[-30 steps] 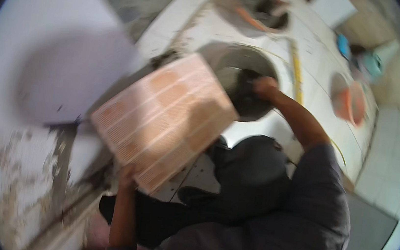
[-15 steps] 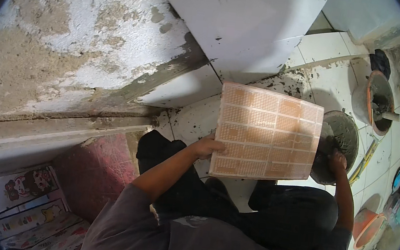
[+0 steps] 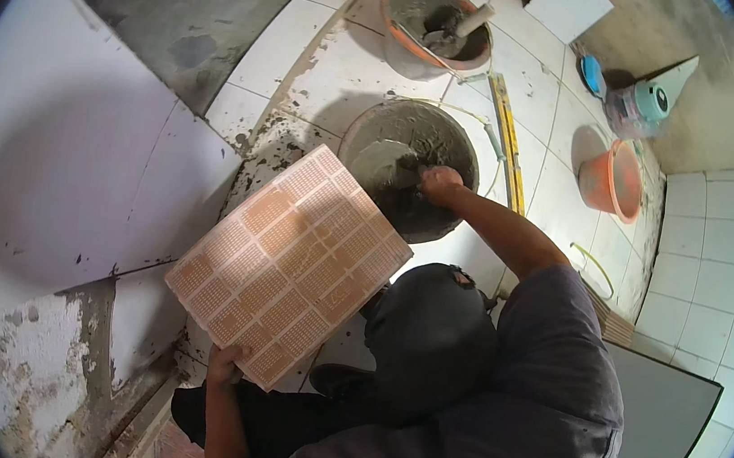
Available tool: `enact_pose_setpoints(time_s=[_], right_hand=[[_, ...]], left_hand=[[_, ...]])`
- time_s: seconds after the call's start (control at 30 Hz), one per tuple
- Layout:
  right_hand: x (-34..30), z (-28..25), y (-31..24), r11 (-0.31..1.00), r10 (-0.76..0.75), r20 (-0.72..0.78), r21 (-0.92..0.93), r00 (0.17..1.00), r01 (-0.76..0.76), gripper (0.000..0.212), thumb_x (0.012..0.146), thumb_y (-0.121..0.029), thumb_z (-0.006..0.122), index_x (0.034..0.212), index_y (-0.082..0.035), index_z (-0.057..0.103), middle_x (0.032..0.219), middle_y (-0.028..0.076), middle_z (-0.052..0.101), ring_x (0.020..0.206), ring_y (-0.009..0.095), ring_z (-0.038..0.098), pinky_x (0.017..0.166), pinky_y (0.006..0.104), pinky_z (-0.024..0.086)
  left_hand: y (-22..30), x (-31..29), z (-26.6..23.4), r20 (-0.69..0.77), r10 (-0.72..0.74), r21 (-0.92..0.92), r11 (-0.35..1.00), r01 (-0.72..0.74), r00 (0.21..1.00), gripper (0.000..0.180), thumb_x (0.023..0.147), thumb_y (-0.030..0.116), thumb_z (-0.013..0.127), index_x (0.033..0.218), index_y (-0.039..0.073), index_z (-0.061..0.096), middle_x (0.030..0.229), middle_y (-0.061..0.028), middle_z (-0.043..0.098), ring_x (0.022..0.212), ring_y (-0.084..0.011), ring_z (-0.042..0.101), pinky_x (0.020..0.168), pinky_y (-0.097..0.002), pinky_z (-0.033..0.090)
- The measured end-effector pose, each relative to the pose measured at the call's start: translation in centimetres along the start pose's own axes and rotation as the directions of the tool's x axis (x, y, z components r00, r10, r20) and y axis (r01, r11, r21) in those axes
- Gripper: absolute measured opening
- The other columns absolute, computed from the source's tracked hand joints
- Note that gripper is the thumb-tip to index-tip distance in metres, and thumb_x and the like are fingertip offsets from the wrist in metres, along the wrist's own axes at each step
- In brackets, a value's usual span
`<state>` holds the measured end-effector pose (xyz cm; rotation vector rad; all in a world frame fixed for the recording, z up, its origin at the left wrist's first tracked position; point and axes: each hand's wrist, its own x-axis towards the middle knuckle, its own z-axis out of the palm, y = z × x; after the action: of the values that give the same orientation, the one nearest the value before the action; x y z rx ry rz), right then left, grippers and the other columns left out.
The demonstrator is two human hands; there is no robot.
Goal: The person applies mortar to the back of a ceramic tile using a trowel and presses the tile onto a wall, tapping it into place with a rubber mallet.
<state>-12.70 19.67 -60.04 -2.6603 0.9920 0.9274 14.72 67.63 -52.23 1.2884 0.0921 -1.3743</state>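
While the left hand grips the lower corner of a tile, ribbed orange back up, above the lap, the right hand is closed on a trowel loaded with grey mortar inside the near bucket on the floor.

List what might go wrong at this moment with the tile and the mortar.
1. The left hand grips the ribbed tile by one lower corner only, held in the air; it may slip or tip and chip on the tiled floor.
2. The right hand works a trowel in the mortar bucket; wet mortar could spill over the rim onto the floor.
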Motion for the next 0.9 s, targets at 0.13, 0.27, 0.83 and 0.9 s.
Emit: enact_pose_setpoints(time_s=[0.13,0.27,0.83,0.9], right_hand=[[-0.1,0.5,-0.1,0.987,0.052,-0.106,0.154,0.993,-0.035,0.028,0.085,-0.028,0.057,0.099,-0.005,0.066,0.103,0.017,0.067,0.1,0.033,0.063,0.088,0.043,0.049],[1.8,1.0,-0.8,0.989,-0.033,-0.108,0.142,0.994,0.048,0.031,0.087,-0.033,0.057,0.102,-0.006,0.065,0.104,0.018,0.066,0.102,0.033,0.062,0.089,0.0431,0.049],[3.8,1.4,-0.6,0.87,-0.07,-0.029,0.488,0.997,0.075,0.052,0.086,-0.041,0.06,0.123,-0.005,0.05,0.116,0.022,0.059,0.111,0.037,0.056,0.095,0.0446,0.043],[3.6,0.9,0.2,0.84,-0.07,-0.049,0.536,0.996,0.085,0.05,0.086,-0.039,0.062,0.121,-0.005,0.051,0.114,0.021,0.06,0.108,0.036,0.057,0.094,0.0435,0.044]], left_hand=[[-0.5,0.4,-0.8,0.0,0.018,0.006,1.0,-0.018,1.0,0.062,0.062,0.007,0.068,0.117,-0.012,0.048,0.103,-0.0232,0.06,0.087,-0.0363,0.064,0.071,-0.0453,0.055],[-0.5,0.4,-0.9,0.01,0.01,-0.011,1.0,-0.009,1.0,0.064,0.061,0.007,0.068,0.119,-0.011,0.048,0.104,-0.0217,0.06,0.088,-0.0351,0.064,0.074,-0.0454,0.054],[0.7,0.5,0.4,-0.004,0.041,-0.048,0.998,-0.041,0.999,0.06,0.059,-0.002,0.066,0.116,-0.012,0.049,0.103,-0.0248,0.061,0.087,-0.0367,0.066,0.076,-0.0453,0.056],[0.8,0.5,0.3,0.022,0.047,-0.052,0.998,-0.046,0.999,0.06,0.059,-0.001,0.067,0.116,-0.012,0.049,0.104,-0.0245,0.061,0.089,-0.0363,0.065,0.077,-0.0448,0.056]])
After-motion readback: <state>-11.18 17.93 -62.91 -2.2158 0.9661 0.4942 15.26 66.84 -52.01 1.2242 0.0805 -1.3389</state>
